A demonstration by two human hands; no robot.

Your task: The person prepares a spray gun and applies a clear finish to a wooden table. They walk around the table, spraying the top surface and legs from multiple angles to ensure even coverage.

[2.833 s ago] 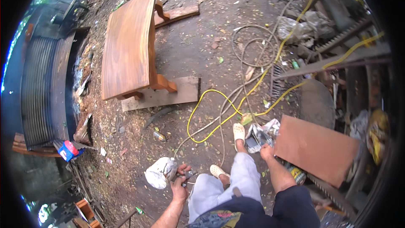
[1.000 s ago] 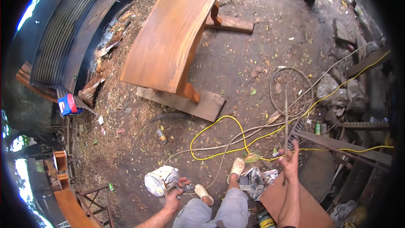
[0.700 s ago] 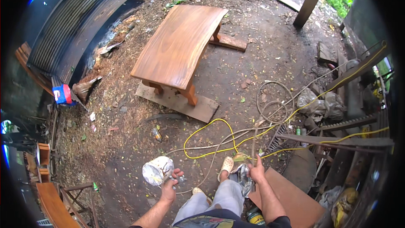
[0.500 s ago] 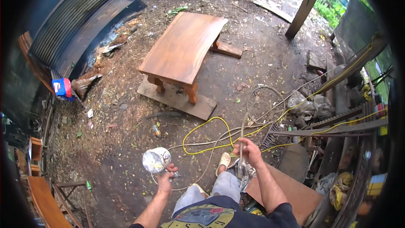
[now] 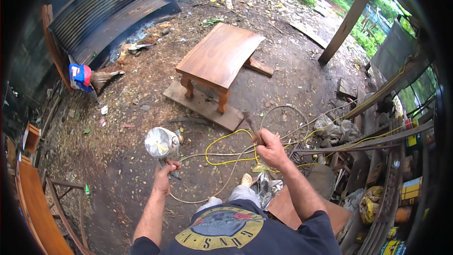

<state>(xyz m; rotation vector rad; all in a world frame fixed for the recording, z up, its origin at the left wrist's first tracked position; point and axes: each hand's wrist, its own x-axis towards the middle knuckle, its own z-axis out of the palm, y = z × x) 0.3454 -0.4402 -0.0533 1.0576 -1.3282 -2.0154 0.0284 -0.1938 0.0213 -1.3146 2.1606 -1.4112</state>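
1. I see a silvery, paint-spattered spray gun [image 5: 162,142] held out on the person's left, above the dirt ground [image 5: 125,165].
2. The left hand [image 5: 163,174] is wrapped around its handle.
3. The right hand [image 5: 272,150] is clenched on a brown, stick-like piece [image 5: 248,119]; I can't tell what it is.
4. A yellow cord [image 5: 206,156] loops over the ground between them.
5. Farther ahead, a glossy wooden table [image 5: 222,54] stands with its near legs on a board [image 5: 199,105].
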